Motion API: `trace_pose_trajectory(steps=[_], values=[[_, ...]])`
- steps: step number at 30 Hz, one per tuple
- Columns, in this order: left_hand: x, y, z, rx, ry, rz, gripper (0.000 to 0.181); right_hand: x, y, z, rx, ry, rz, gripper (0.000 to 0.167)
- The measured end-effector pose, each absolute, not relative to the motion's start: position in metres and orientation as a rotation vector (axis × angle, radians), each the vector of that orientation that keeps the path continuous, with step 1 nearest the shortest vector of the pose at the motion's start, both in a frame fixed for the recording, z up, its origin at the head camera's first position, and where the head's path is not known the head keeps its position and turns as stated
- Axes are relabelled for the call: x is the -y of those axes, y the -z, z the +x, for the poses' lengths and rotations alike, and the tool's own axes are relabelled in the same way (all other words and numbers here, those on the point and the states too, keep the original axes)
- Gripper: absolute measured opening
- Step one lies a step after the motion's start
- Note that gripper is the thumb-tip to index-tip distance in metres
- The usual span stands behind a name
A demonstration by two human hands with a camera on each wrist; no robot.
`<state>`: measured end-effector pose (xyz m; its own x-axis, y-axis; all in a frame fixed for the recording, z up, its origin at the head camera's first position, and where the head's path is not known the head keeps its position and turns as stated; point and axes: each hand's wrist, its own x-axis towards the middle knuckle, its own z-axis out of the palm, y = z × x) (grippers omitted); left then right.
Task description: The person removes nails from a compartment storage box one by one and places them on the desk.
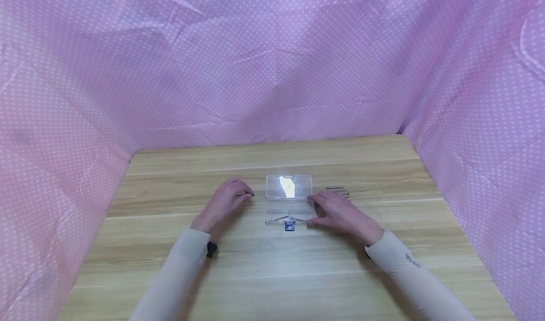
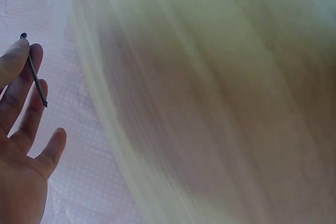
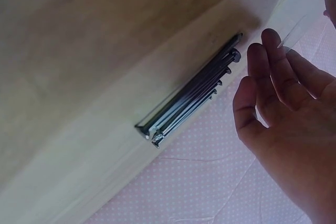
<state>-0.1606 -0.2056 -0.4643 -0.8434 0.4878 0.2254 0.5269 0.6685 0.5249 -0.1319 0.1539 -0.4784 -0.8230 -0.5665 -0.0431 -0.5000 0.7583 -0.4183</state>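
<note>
My left hand (image 1: pixel 223 200) is left of the clear plastic box, pinching a thin dark nail (image 2: pixel 38 80) between thumb and fingertips. In the left wrist view its other fingers spread loosely. The box (image 1: pixel 267 212) sits mid-table with its hinged lid (image 1: pixel 274 187) raised toward the back. Inside, near its front wall, lie a couple of thin nails (image 1: pixel 279 218). My right hand (image 1: pixel 340 212) holds the box's right side, thumb at the front corner and fingers by the hinge. Several loose metal nails (image 3: pixel 189 90) lie side by side behind that hand.
A small blue label (image 1: pixel 289 225) is at the box's front edge. The wood-grain table (image 1: pixel 264 283) is bounded at the back and sides by pink dotted cloth (image 1: pixel 213 75).
</note>
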Motion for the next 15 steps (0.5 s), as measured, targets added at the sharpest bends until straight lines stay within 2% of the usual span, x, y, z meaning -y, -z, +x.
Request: trace_pose_trajectory(steps=[15], values=[[0.215,0.475,-0.167,3.034,0.866,-0.692,0.005,-0.155,0.479,-0.132,-2.79,0.605,-0.886,0.075]])
